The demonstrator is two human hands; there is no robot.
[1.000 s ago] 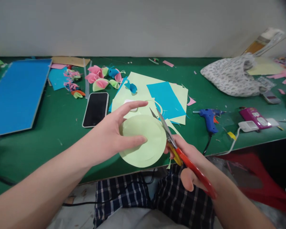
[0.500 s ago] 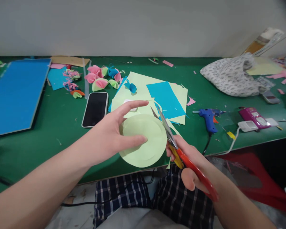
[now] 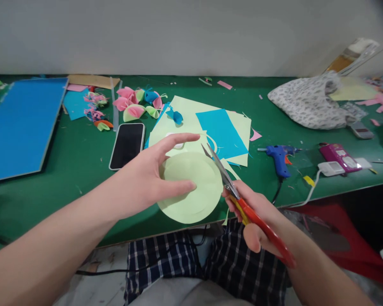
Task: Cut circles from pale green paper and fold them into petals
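A pale green paper disc (image 3: 191,204) is held by my left hand (image 3: 159,170), its thumb lying on top and the other fingers partly hidden behind the paper. My right hand (image 3: 250,212) grips scissors (image 3: 258,223) with red and yellow handles. Their blades point up and left at the disc's right edge, slightly apart at the tips. A thin curved green strip (image 3: 214,142) lies beyond the blades. Behind the disc are pale green sheets (image 3: 188,110) and a blue sheet (image 3: 221,131).
A phone (image 3: 127,146), folded paper petals (image 3: 134,102) and a large blue board (image 3: 19,127) are left. To the right lie a blue glue gun (image 3: 279,159), a purple device (image 3: 340,157) and a patterned cloth (image 3: 309,102).
The disc has shifted slightly left from the scissors. The scissor blades look a little more closed, and the yellow handle has moved closer to the red one.
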